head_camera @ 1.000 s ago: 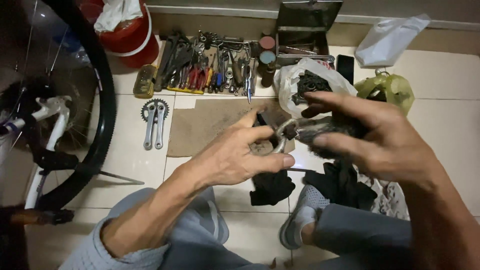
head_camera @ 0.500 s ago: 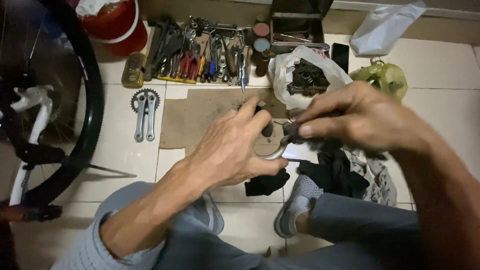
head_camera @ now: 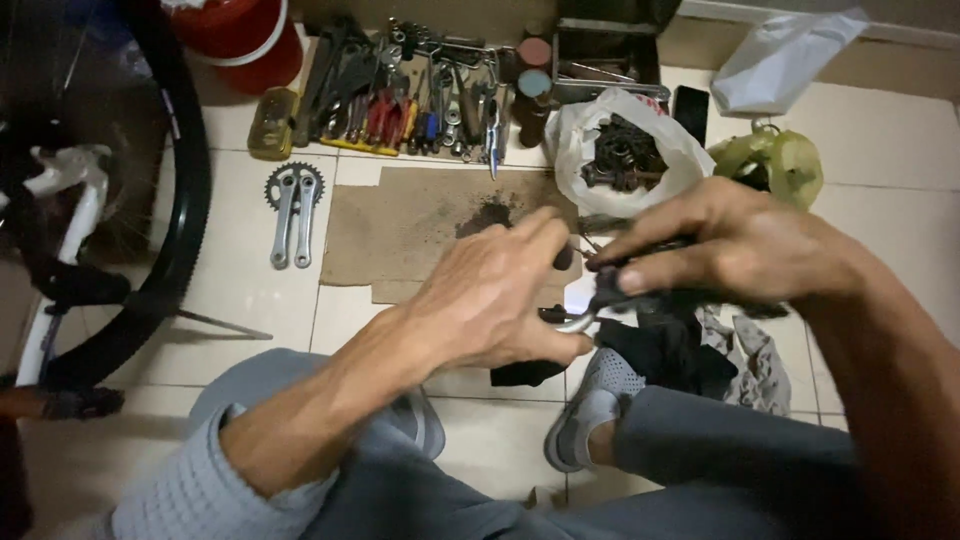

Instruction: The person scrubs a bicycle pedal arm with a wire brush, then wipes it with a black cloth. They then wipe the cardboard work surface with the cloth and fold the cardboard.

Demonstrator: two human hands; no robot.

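Observation:
My left hand (head_camera: 495,300) is closed around a small round metal bicycle part (head_camera: 568,322), of which only a shiny curved edge shows below the fingers. My right hand (head_camera: 730,245) reaches in from the right and pinches a dark greasy rag (head_camera: 625,295) against that part. Both hands meet above my crossed legs and my grey shoe (head_camera: 590,405). More dark rags (head_camera: 670,350) lie on the floor under the hands.
A stained cardboard sheet (head_camera: 400,235) lies on the tiled floor, with a silver crank and chainring (head_camera: 292,205) to its left. Several hand tools (head_camera: 410,95) line the back. A white bag of dark metal parts (head_camera: 625,150), a green bag (head_camera: 775,160), a red bucket (head_camera: 240,35) and a bicycle wheel (head_camera: 170,200) surround me.
My hands have drawn closer together and a little lower in view. My right hand has turned, its fingers now pressing the rag onto the part held by the left hand.

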